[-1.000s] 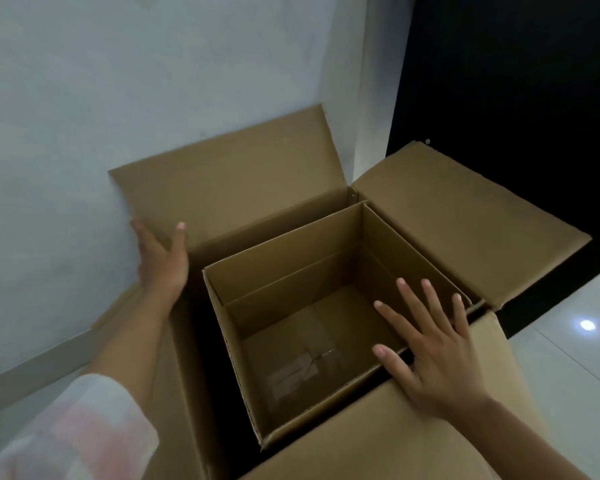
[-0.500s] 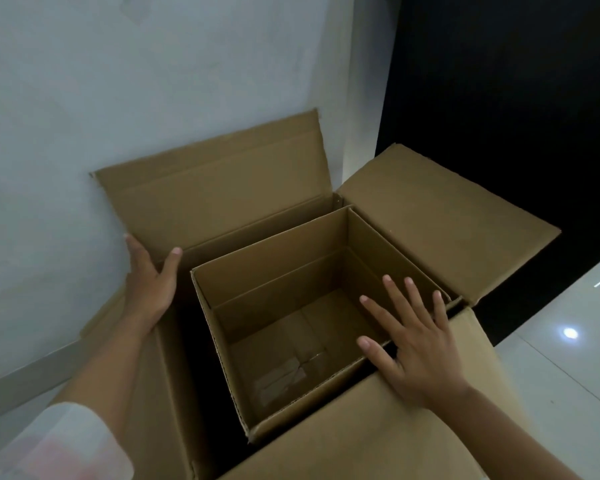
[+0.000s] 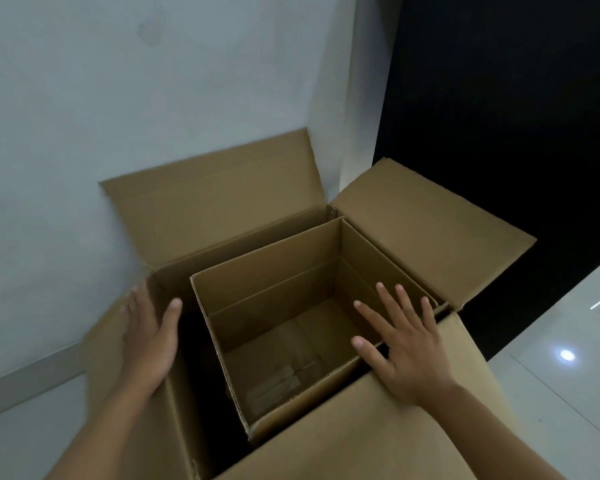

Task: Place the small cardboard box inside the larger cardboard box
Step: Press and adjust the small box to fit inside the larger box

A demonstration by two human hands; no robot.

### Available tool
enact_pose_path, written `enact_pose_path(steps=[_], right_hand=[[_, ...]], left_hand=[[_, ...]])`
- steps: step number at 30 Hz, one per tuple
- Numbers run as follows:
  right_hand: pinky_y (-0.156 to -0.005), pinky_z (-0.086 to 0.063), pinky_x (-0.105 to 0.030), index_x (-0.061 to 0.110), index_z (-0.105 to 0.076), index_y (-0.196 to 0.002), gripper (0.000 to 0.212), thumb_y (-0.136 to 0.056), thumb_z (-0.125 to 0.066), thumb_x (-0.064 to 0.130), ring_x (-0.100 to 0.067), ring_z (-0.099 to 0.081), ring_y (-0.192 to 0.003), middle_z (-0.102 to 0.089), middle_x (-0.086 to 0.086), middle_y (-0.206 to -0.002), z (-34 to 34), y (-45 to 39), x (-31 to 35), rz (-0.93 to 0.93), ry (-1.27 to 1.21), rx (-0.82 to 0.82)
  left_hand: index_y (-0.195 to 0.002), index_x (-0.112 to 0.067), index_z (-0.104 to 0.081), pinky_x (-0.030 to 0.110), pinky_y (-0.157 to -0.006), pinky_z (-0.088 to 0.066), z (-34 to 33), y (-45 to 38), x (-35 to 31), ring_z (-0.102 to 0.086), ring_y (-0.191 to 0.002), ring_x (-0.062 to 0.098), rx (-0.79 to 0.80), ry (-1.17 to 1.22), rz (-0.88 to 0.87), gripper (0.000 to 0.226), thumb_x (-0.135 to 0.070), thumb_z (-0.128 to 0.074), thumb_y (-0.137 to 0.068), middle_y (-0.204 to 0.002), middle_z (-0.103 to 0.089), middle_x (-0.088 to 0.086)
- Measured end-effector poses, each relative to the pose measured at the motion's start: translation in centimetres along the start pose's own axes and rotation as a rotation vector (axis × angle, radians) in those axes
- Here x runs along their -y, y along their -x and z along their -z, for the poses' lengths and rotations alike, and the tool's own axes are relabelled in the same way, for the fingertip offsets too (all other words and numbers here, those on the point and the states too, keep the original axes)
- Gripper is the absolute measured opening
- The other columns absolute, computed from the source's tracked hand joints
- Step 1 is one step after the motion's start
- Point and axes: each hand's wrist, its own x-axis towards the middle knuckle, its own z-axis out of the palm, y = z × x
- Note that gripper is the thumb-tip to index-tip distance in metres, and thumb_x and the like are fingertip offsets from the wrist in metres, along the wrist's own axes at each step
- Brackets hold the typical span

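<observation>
The small cardboard box stands open-topped inside the larger cardboard box, pushed toward its right side, with a dark gap on its left. The small box is empty, with tape on its floor. The larger box has all its flaps spread outward. My left hand rests flat with fingers spread on the larger box's left flap, thumb over the gap. My right hand lies open on the near flap, fingers reaching over the small box's near right rim. Neither hand holds anything.
A pale wall rises directly behind the box and its back flap leans on it. A dark opening lies to the right. Glossy white floor tiles with a light reflection extend at the right.
My left hand has slid down from the back flap's left corner onto the left flap. The right hand stays on the near flap. The view has shifted slightly.
</observation>
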Motion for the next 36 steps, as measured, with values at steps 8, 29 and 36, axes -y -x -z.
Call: enact_pose_path(steps=[8,29,36], right_hand=[[-0.104,0.031,-0.039,0.046,-0.002,-0.134,0.073,-0.070,0.014,0.077,-0.020,0.028,-0.135,0.011,0.005,-0.150,-0.2,1.2,0.7,-0.074,-0.033,-0.046],[-0.107,0.023,-0.039,0.042,0.005,-0.132,0.087,-0.056,0.024,0.080,-0.016,0.033,-0.131,0.022,0.010,-0.144,0.2,-5.1,-4.1,-0.079,-0.068,-0.048],[-0.108,0.019,-0.042,0.041,-0.004,-0.139,0.096,-0.056,0.025,0.079,-0.017,0.031,-0.131,0.016,0.005,-0.151,0.2,-7.8,-5.8,-0.072,-0.039,-0.042]], left_hand=[[-0.141,-0.014,0.007,0.045,-0.115,0.002,-0.7,5.6,-1.0,0.011,-0.140,0.019,0.037,-0.036,0.042,0.065,-0.033,-0.033,-0.093,-0.154,0.010,0.004],[-0.142,-0.016,0.005,0.056,-0.111,0.003,-5.5,1.5,-5.2,0.014,-0.140,0.026,0.043,-0.099,0.023,0.067,-0.043,-0.031,-0.091,-0.154,0.012,0.008],[-0.141,-0.019,0.006,0.059,-0.109,0.006,-7.0,-0.2,-6.9,0.017,-0.139,0.026,0.057,-0.171,0.037,0.066,-0.046,-0.028,-0.091,-0.154,0.015,0.007]])
